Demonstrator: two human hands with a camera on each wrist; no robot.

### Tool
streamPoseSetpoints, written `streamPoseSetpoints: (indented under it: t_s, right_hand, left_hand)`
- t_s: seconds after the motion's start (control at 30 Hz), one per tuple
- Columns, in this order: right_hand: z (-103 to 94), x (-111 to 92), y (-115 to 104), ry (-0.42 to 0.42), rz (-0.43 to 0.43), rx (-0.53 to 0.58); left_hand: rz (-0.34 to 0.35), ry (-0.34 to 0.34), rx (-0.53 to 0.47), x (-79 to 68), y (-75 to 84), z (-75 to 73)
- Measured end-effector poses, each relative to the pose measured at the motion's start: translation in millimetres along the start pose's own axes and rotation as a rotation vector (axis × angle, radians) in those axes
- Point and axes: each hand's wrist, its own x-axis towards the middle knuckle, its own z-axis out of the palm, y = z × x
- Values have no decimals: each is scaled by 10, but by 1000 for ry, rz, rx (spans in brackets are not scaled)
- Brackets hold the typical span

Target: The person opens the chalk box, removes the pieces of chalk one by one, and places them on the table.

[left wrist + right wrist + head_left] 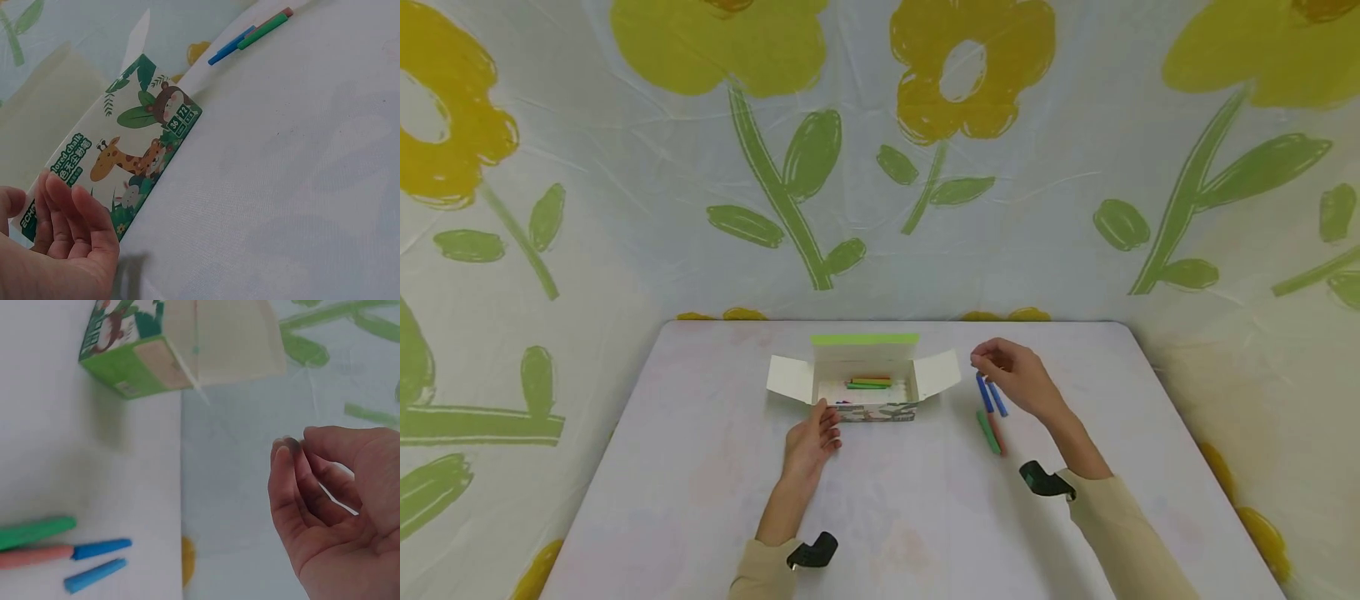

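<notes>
An open chalk box [877,412] with animal pictures stands at the back middle of the table, its lid raised and side flaps spread. Inside lie a few chalk sticks [869,385], green and yellow among them. My left hand [808,446] grips the front wall by its left corner, fingers bent over the printed face [112,156]. To the right of the box my right hand [1018,375] is raised, thumb and fingertips drawn together. A small dark grey spot shows at those fingertips in the right wrist view; I cannot tell whether it is chalk.
Below the right hand lie two blue chalks [996,398], a green chalk [988,432] and a red one [997,435]. The right flap [937,373] sticks out toward that hand. A flower-print cloth [880,275] hangs behind the table's far edge.
</notes>
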Motion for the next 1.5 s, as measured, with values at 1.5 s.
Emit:
streamPoseSetpoints:
  t_s: [1.5]
  right_hand:
    - [1554,627,-292,-553,-146,-200]
  left_hand:
    - [19,-1,-92,-135,-103,-6]
